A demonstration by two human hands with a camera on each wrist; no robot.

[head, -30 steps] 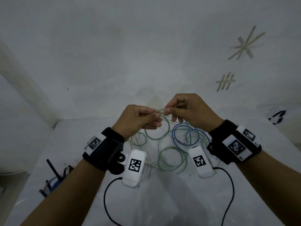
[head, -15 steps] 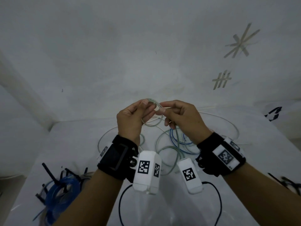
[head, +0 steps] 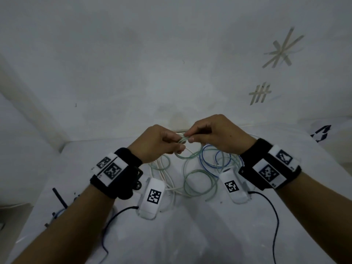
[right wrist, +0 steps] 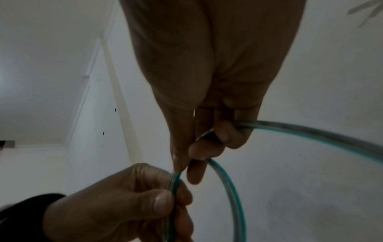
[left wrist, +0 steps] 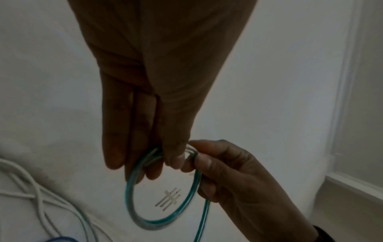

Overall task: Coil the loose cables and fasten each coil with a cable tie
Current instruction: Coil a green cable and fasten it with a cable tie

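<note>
Both hands meet above the white desk (head: 190, 235): left hand (head: 154, 143) and right hand (head: 217, 136) each pinch the small green cable coil (left wrist: 163, 188), whose loose remainder trails below beside a blue cable (head: 209, 159).

In the left wrist view, the left hand (left wrist: 157, 101) points fingers down, its thumb pinching a small coil of green cable (left wrist: 143, 217) at the top. The right hand (left wrist: 238, 180) pinches the same coil just beside it. White cables (left wrist: 24, 183) lie on the surface (left wrist: 51, 98) lower left; a blue one (left wrist: 60, 239), perhaps, shows at the bottom edge.
</note>
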